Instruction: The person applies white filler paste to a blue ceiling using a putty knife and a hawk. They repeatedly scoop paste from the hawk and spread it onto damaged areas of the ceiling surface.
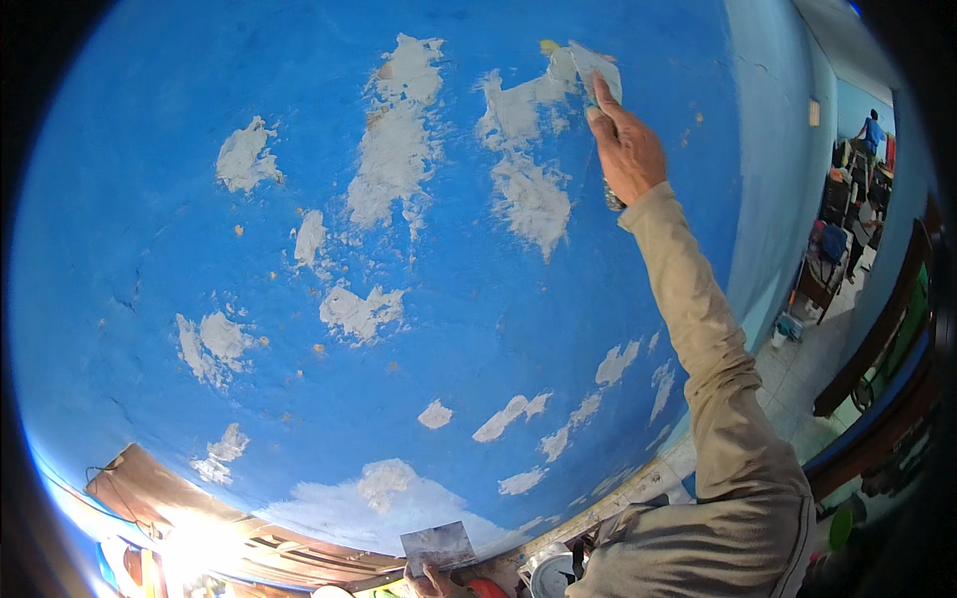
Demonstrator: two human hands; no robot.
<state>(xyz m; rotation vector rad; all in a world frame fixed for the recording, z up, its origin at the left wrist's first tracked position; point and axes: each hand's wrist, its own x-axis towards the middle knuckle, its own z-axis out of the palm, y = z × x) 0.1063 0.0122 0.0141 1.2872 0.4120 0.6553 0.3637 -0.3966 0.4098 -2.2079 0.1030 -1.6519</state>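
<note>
Up high on the blue wall, my right hand grips a putty knife with the index finger laid along its pale blade. The blade's edge touches the wall beside a patch of light grey putty. A small yellow spot shows just left of the blade. At the bottom of the view, my left hand holds a flat rectangular plate smeared with whitish material. Several other rough putty patches, such as a tall one, cover the wall.
A bright lamp glares at the lower left, near a brown wooden piece. A round pale container stands below my right arm. To the right, a tiled passage leads to a cluttered room with people in the distance.
</note>
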